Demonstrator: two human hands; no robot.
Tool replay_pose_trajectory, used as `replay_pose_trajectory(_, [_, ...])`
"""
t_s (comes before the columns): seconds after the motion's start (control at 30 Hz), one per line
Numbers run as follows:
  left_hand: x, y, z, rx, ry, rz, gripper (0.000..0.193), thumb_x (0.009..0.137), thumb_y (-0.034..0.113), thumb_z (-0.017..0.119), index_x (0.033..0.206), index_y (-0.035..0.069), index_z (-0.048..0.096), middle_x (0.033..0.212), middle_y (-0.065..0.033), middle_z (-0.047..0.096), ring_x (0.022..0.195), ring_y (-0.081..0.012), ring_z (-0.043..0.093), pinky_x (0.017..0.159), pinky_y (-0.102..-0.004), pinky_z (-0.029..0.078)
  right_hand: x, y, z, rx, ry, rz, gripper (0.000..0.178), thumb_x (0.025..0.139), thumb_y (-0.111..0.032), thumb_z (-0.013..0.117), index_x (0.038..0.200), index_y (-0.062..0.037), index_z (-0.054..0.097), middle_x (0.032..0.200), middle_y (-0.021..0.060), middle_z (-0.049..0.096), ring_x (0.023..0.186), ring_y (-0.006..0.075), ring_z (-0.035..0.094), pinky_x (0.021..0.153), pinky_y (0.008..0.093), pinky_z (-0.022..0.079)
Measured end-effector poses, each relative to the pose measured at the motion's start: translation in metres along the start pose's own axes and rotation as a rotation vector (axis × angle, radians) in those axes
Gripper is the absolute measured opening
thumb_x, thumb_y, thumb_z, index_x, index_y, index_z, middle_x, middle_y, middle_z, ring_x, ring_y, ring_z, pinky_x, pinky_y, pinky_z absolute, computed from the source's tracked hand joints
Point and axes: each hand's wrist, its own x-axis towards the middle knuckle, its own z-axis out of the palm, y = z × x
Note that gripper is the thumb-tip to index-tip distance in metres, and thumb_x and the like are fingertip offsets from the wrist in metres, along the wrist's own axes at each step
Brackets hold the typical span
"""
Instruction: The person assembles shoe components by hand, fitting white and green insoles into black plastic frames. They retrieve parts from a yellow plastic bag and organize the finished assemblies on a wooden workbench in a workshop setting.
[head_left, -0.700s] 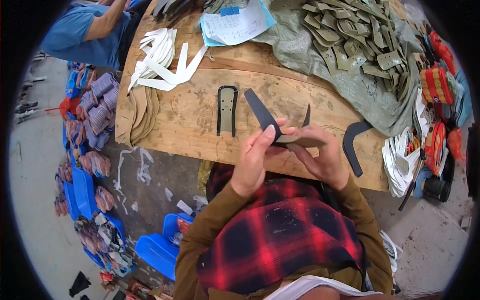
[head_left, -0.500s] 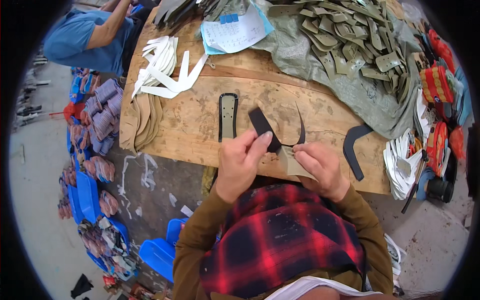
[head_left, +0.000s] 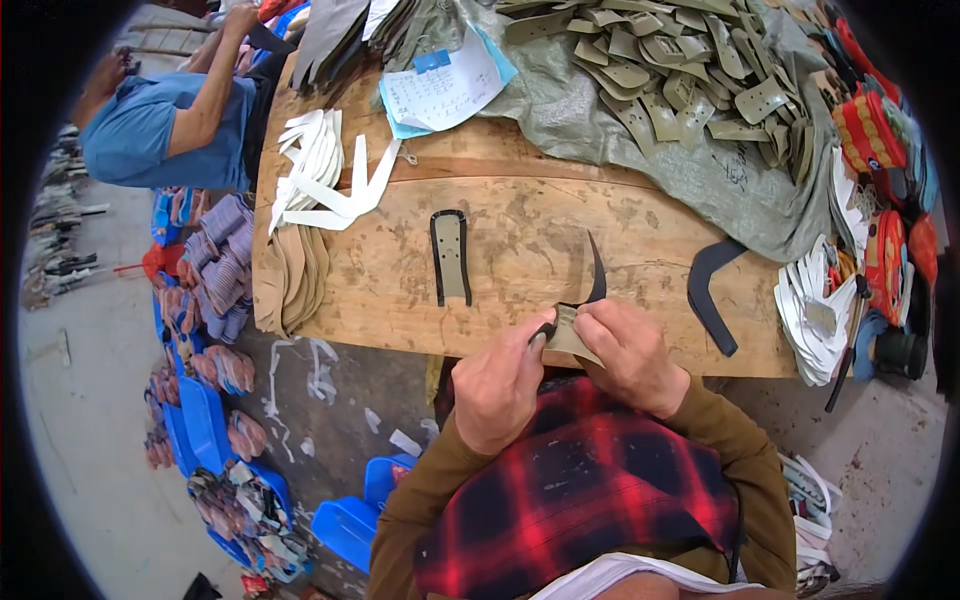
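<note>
Near the table's front edge, my left hand (head_left: 500, 390) pinches a black strip (head_left: 543, 330) against the left side of a small khaki piece (head_left: 572, 338) that looks like a stiff cut panel. My right hand (head_left: 635, 350) is closed on the right side of this piece. A thin pointed black tail (head_left: 597, 268) of the strip sticks up past my right fingers. Most of the piece's lower part is hidden by my hands. Left of them lies a khaki panel with black edging and small holes (head_left: 452, 260). To the right rests a bent black strip (head_left: 708, 300).
Many khaki panels (head_left: 680, 95) are heaped on a grey-green sack (head_left: 640, 175) at the back right. White V-shaped pieces (head_left: 345, 200), tan pieces (head_left: 290, 280) and a paper sheet (head_left: 445, 90) lie at the left. A person in blue (head_left: 175, 130) works beyond. White pieces (head_left: 808, 310) hang at the right edge.
My left hand has come down and bent the black strip's raised wide end against the khaki piece. Both hands have shifted slightly nearer to me, and the view has moved a little.
</note>
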Motion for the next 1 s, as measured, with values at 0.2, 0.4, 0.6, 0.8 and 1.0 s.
replay_pose_trajectory(0.2, [-0.001, -0.004, 0.002, 0.023, -0.042, 0.085, 0.031, 0.085, -0.01, 0.061, 0.116, -0.008, 0.06, 0.109, -0.0201, 0.069, 0.092, -0.0328, 0.07, 0.076, -0.0348, 0.056, -0.004, -0.001, 0.0, -0.025, -0.031, 0.05, 0.022, 0.074, -0.003, 0.061, 0.096, -0.0027, 0.055, 0.079, 0.0083, 0.049, 0.065, 0.0229, 0.057, 0.056, 0.0349, 0.046])
replay_pose_trajectory(0.4, [-0.007, -0.016, 0.009, -0.277, -0.056, -0.031, 0.03, 0.092, 0.0, 0.058, 0.121, -0.011, 0.057, 0.12, -0.02, 0.065, 0.109, -0.0321, 0.065, 0.094, -0.0387, 0.051, -0.002, -0.006, 0.001, 0.041, -0.05, 0.167, 0.023, 0.076, -0.003, 0.065, 0.097, -0.002, 0.056, 0.081, 0.0121, 0.052, 0.065, 0.0272, 0.058, 0.058, 0.0367, 0.047])
replay_pose_trajectory(0.6, [-0.007, -0.031, 0.023, -1.227, -0.048, -0.435, 0.025, 0.097, 0.01, 0.06, 0.117, -0.002, 0.066, 0.121, -0.007, 0.057, 0.111, -0.0173, 0.055, 0.096, -0.0295, 0.043, 0.014, -0.015, -0.017, 0.566, -0.171, 0.384, 0.035, 0.084, -0.008, 0.069, 0.116, 0.0013, 0.058, 0.094, 0.0181, 0.063, 0.078, 0.038, 0.063, 0.067, 0.043, 0.049])
replay_pose_trajectory(0.8, [0.01, -0.023, 0.018, -0.758, 0.027, -0.359, 0.012, 0.094, 0.011, 0.067, 0.09, -0.001, 0.068, 0.083, -0.0002, 0.053, 0.077, -0.0096, 0.049, 0.068, -0.0238, 0.039, 0.006, -0.018, -0.012, 0.558, -0.298, 0.413, 0.041, 0.083, -0.008, 0.069, 0.121, 0.001, 0.056, 0.097, 0.0209, 0.063, 0.082, 0.0412, 0.062, 0.07, 0.0456, 0.049])
replay_pose_trajectory(1.0, [0.028, -0.021, 0.02, -0.947, 0.04, -0.435, 0.025, 0.097, 0.018, 0.064, 0.079, 0.001, 0.06, 0.077, 0.0028, 0.048, 0.073, -0.0071, 0.043, 0.065, -0.023, 0.037, 0.004, -0.012, -0.009, 0.516, -0.374, 0.363, 0.042, 0.084, -0.009, 0.069, 0.123, 0.0008, 0.054, 0.096, 0.0211, 0.063, 0.083, 0.0412, 0.062, 0.069, 0.0452, 0.049])
